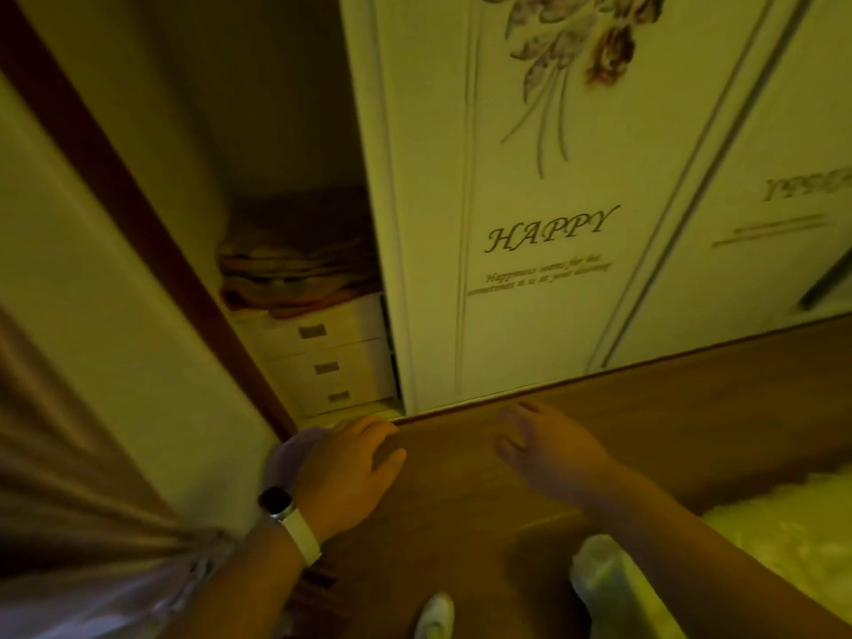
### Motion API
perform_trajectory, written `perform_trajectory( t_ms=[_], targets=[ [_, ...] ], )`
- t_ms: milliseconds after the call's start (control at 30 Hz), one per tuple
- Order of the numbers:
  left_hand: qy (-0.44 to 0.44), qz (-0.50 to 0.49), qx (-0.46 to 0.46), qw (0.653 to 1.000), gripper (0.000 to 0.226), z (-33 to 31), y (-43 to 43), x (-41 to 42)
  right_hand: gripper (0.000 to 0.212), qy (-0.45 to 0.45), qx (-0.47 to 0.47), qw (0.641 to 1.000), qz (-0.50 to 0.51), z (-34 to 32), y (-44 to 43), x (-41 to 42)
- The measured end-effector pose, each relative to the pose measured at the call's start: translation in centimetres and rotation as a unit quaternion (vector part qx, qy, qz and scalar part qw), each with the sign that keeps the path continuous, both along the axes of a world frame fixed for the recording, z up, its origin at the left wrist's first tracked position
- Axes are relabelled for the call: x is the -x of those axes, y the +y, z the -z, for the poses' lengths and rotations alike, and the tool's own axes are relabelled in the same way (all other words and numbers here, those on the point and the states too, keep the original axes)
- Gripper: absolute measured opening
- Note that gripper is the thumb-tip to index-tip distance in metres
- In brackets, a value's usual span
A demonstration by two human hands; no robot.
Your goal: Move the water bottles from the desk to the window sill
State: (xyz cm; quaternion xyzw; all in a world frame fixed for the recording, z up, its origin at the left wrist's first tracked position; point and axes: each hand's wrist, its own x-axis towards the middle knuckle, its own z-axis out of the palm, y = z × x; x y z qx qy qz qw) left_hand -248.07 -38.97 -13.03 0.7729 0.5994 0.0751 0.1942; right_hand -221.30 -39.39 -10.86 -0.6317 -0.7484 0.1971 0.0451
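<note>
Both arms reach forward, low in the frame. The left hand [341, 472], a watch [276, 500] on its wrist, is palm down with its fingers loose, grasping nothing. The right hand [548, 449] is flat at centre right over the wooden floor [691, 408], fingers relaxed, also free. A pale translucent shape [599, 578] under the right forearm is too blurred to call a bottle. The wardrobe door [530, 177] fills the upper right.

Brown wooden floor [645, 408], pale fluffy rug [783, 523] at right; white wardrobe [530, 315] standing at its far edge
</note>
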Motion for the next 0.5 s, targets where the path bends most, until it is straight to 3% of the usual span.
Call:
perform_trajectory(
  t_ms=[167, 367, 500],
  targets=[
    [-0.002, 0.058, 0.016, 0.998, 0.068, 0.5, 9.7, -1.3, 0.045, -0.014, 0.013, 0.999, 0.039, -0.4, 6.8, -1.2],
    [-0.019, 0.149, 0.018, 0.989, 0.061, -0.2, 18.5, -6.2, 0.048, -0.023, -0.001, 0.994, 0.104, -1.7, 11.2, -3.5],
    [-0.007, 0.219, 0.011, 0.976, 0.073, -0.4, 22.6, -10.9, 0.048, -0.029, -0.014, 0.986, 0.162, -2.6, 12.6, -7.5]
  ],
)
